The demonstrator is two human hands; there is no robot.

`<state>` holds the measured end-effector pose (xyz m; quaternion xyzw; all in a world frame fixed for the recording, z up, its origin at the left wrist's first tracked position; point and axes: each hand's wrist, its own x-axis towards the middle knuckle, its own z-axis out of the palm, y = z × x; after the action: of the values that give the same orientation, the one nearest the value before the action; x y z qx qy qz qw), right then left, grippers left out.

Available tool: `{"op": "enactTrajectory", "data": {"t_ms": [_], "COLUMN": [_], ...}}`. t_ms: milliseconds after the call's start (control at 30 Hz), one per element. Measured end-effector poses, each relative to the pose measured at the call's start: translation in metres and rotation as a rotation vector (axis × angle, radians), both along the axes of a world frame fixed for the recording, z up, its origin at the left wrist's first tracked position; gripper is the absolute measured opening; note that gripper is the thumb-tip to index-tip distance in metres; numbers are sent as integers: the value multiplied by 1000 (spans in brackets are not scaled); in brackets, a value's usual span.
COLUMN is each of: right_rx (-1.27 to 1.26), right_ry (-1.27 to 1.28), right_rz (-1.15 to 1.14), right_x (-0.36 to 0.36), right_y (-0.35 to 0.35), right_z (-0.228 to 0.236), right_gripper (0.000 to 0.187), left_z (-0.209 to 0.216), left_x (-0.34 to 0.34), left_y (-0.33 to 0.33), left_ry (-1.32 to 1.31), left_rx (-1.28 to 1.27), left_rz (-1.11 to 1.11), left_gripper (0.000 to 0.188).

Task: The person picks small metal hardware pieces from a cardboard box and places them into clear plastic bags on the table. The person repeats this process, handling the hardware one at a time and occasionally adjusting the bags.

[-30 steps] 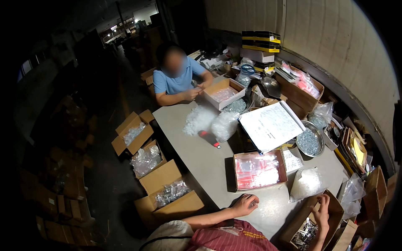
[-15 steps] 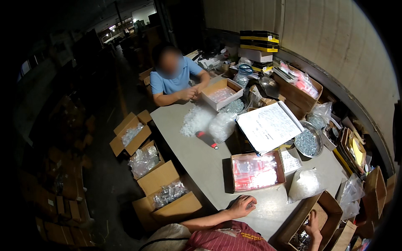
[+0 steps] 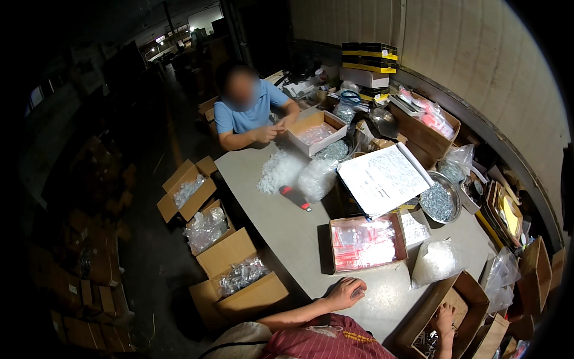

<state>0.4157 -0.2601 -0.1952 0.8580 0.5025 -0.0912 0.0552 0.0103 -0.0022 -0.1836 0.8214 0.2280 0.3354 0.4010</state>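
My left hand (image 3: 345,294) rests on the near edge of the grey table, its fingers curled inward. Something small and greyish may lie in its palm, too small to name. Down inside a brown cardboard box (image 3: 412,315) at the lower right is my right hand (image 3: 443,321), its fingers bent together. Small shiny metal parts (image 3: 426,342) lie at the near end of that box. Whatever the right fingers pinch is hidden. Just beyond my left hand stands a shallow box of clear, red-edged plastic bags (image 3: 366,242).
A bag of white pieces (image 3: 438,263) stands near the right-hand box. Farther off are a steel bowl of screws (image 3: 440,200), a clipboard (image 3: 382,179), a red-and-black cutter (image 3: 296,197) and a white pile (image 3: 278,172). Across the table a person in a blue shirt (image 3: 251,116) works by a box. Open cartons (image 3: 224,251) stand at left.
My right hand has drawn its spread fingers together, still within the cardboard box. The left hand's fingers have curled slightly more, at nearly the same spot on the table.
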Motion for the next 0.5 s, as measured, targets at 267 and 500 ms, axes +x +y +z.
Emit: {"op": "enactTrajectory", "data": {"t_ms": [267, 500], "right_rx": [49, 343], "right_ry": [24, 127], "right_rz": [-174, -73], "right_x": [9, -13], "right_y": [-20, 23], "right_z": [14, 30], "right_gripper": [54, 62], "left_z": [4, 2], "left_x": [3, 3], "left_y": [0, -1], "left_ry": [-18, -21], "left_rx": [3, 3], "left_rz": [-10, 19], "left_gripper": [25, 25]}}
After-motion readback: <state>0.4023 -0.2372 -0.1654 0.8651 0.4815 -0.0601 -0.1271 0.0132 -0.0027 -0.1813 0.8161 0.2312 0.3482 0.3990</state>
